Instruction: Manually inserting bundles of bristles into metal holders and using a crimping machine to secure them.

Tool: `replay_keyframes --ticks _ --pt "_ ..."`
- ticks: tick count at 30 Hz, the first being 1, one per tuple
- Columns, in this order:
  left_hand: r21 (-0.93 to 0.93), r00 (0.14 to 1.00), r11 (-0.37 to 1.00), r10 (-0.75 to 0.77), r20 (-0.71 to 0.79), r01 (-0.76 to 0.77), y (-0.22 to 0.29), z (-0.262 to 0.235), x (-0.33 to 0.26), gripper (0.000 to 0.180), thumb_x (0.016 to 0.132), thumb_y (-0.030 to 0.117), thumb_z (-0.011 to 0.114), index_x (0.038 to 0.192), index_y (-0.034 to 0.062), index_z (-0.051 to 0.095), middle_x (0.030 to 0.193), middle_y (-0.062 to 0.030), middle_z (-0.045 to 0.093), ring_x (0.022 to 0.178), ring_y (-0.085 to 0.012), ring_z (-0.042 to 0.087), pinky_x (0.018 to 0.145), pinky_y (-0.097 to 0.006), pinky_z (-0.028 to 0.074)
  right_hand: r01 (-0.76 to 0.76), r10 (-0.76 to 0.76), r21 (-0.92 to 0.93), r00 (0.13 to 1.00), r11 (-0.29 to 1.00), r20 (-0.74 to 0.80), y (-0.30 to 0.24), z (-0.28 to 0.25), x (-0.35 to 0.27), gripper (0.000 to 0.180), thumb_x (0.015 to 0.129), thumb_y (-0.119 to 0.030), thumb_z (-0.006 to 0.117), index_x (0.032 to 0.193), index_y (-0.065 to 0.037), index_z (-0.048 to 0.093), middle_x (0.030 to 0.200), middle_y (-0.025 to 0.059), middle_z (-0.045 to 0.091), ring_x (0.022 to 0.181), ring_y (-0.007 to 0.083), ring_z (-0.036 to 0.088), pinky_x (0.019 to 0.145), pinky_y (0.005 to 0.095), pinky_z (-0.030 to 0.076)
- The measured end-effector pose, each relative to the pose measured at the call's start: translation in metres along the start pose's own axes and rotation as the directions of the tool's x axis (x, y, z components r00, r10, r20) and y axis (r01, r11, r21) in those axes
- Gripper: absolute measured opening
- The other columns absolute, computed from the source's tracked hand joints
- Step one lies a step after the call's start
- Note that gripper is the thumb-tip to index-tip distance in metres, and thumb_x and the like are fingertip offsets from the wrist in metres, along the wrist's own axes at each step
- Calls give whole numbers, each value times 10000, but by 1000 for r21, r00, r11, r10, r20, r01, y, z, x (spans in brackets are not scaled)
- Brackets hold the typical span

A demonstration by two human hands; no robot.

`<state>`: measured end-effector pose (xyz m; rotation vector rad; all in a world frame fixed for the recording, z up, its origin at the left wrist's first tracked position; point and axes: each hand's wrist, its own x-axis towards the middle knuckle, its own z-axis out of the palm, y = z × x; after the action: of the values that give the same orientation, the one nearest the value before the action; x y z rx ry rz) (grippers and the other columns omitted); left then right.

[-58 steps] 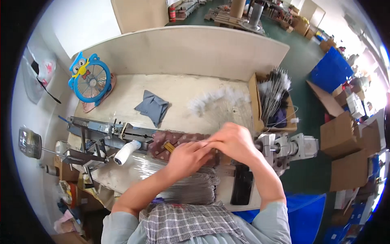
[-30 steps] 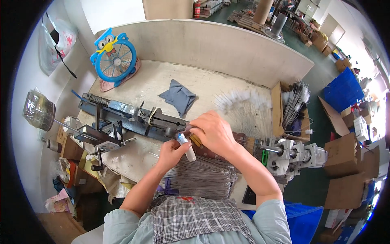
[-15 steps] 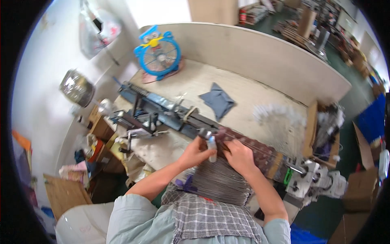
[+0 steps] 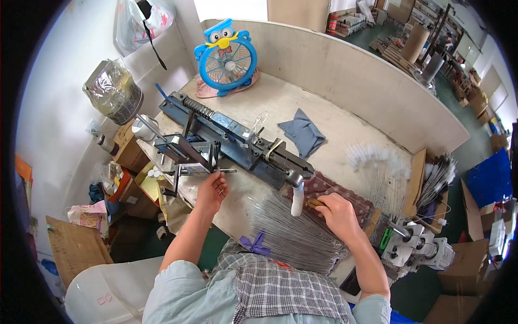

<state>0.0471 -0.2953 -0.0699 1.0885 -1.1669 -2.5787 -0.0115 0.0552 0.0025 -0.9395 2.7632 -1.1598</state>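
My left hand [image 4: 212, 192] is closed, its fingertips at a thin metal rod [image 4: 229, 170] that sticks out of the black machine bracket [image 4: 183, 154]; whether it grips the rod is hidden. Between the fingers of my right hand [image 4: 341, 214] is a small brown, wood-like piece [image 4: 314, 203], its kind unclear. This hand hovers by a dotted brown cloth [image 4: 330, 186] on the bench. A crank handle [image 4: 297, 201] with white wrapping hangs between my hands from the long dark metal machine [image 4: 232, 135]. Fanned out below lies a bundle of thin grey wires [image 4: 294, 232].
A purple tie [image 4: 254, 244] lies at the wires' left end. Farther back are a grey cloth [image 4: 303, 133] and a blue owl-shaped fan [image 4: 227, 62]. A white-grey motor unit [image 4: 418, 245] stands right, near a cardboard box [image 4: 415, 175] with white-tipped wires. A low partition [image 4: 345, 70] borders the bench.
My left hand has left the crank handle and moved left to the bracket's rod. My right hand has shifted slightly right, and a brown piece now shows in it. The view has shifted slightly.
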Motion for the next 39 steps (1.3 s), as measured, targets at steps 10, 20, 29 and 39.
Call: replay_keyframes --ticks 10,20,29,39 --pt "112 910 973 143 389 -201 -80 108 -75 133 850 131 606 863 2 636 719 -48 612 645 -109 552 630 -250 453 -12 -45 -238 972 971 -231 -13 -65 -1 159 768 -99 665 917 -46 658 788 120 630 759 300 601 639 351 485" --pt "231 736 944 19 677 -237 -137 199 -82 172 921 166 562 964 10 621 832 -42 622 692 -78 547 610 -211 440 -300 338 298 937 906 -83 7 -79 -29 192 761 -130 696 929 -42 666 818 104 642 736 250 605 660 335 482" --pt "155 899 970 106 424 -187 -109 193 -89 145 926 206 560 906 68 598 786 -18 592 617 -82 521 586 -219 435 93 -222 -342 906 935 -361 -1 -63 9 77 747 -153 647 789 -89 636 720 49 602 758 236 574 674 367 448" --pt "139 876 984 29 482 -109 -100 184 -87 175 943 226 532 896 62 569 712 -31 589 609 -100 551 571 -232 451 -129 125 -36 987 991 -101 -11 -46 35 167 802 -215 595 847 -85 689 820 83 659 843 279 593 712 381 480"
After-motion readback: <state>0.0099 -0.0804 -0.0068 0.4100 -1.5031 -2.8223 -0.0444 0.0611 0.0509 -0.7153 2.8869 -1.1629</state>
